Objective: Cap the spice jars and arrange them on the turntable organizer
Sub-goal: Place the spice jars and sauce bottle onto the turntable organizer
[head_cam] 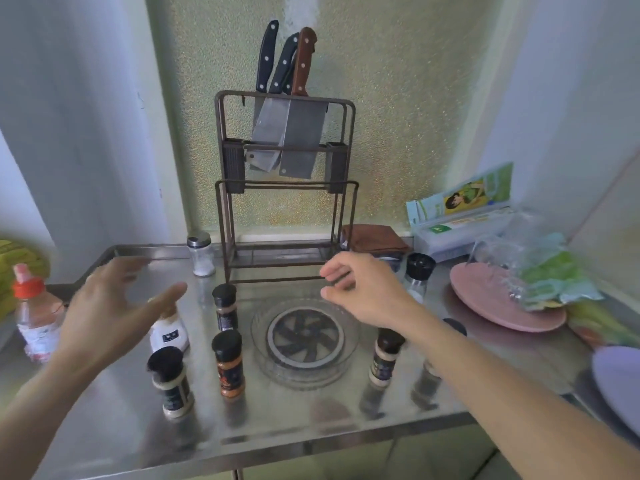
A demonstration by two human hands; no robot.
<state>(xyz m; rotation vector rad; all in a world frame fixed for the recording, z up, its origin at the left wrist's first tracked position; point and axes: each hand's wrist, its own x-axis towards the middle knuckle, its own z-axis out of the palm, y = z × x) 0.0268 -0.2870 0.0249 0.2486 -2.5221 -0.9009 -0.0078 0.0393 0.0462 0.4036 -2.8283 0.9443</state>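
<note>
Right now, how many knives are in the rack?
3. In the rack, one black-handled knife stands on the left, another black-handled one in the middle, and a brown-handled cleaver on the right. Overlapping blades could hide more.

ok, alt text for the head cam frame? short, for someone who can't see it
Two bare hands, left hand and right hand, hover open over a steel counter holding nothing. Below them sits an empty clear turntable organizer with black-capped spice jars standing around it. A knife rack stands behind against the wall.
</note>
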